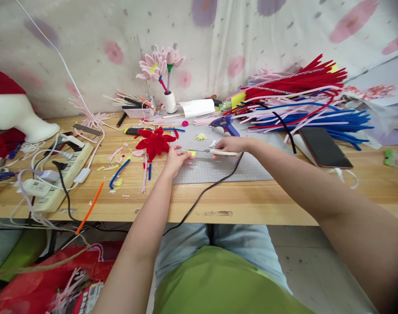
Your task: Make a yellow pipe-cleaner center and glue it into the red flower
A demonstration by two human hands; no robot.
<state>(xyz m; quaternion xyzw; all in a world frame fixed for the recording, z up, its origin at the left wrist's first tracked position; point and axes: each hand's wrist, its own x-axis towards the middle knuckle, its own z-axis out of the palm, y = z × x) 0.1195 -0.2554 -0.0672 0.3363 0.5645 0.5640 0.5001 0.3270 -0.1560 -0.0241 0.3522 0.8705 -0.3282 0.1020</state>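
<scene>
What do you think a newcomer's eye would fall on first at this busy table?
Probably the bright red flower just beside the left hand. Next, perhaps, the heap of red, pink and blue stems at the back right, and the pale pink flowers standing in a white holder at the back.

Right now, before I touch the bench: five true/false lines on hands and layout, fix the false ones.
1. The right hand holds a white-handled tool. True.
2. The left hand holds the phone. False: the left hand holds a small yellow piece.
3. A blue glue gun lies beyond the right hand. True.
4. The phone is left of the red flower. False: the phone is right of the red flower.
5. Pink flowers stand in a white holder. True.
</scene>
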